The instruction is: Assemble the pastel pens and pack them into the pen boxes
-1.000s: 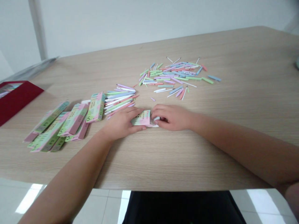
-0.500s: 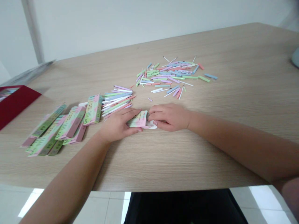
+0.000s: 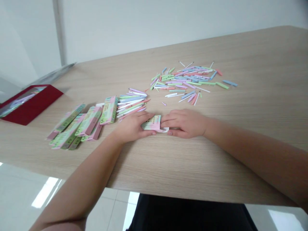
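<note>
At the left of the frame we see a red box (image 3: pixel 44 107), and right of it overlapping printed cartons (image 3: pixel 89 121); a row of pens (image 3: pixel 132 103) lies left of centre, just beyond our left hand (image 3: pixel 131 126), and loose pen parts (image 3: pixel 187 78) spread across the upper middle. Our held carton (image 3: pixel 152 122) lies on the table (image 3: pixel 192 170) at centre, pale green and pink with a white flap at its right end; our left hand hides its left part. Our left thumb and fingers part only by its width, clasping it. Our right hand (image 3: pixel 186 123) has its fingers bent against the flap end; we cannot tell whether they grip it. We count one red box, one held carton and at least six others; pens and parts overlap too much to count.
</note>
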The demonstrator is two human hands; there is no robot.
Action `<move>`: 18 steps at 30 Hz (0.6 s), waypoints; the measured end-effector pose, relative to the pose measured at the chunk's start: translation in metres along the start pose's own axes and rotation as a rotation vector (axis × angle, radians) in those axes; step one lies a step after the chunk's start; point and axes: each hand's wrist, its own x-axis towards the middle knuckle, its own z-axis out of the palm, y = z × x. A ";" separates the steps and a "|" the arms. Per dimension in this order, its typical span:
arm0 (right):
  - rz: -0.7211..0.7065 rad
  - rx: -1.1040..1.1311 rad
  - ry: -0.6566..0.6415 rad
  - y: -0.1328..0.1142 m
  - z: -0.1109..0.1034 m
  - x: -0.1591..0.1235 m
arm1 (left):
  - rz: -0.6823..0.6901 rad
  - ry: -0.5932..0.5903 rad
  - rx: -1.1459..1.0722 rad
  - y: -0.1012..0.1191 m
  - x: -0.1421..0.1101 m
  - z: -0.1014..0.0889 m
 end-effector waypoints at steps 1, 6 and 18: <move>0.002 -0.008 -0.029 -0.001 0.000 0.001 | -0.005 -0.017 0.004 0.000 0.000 0.000; 0.018 -0.013 -0.090 -0.004 0.003 0.002 | -0.005 -0.088 0.036 0.005 -0.002 0.002; 0.291 0.152 0.096 0.007 0.010 -0.008 | -0.197 -0.119 0.259 0.045 -0.023 -0.016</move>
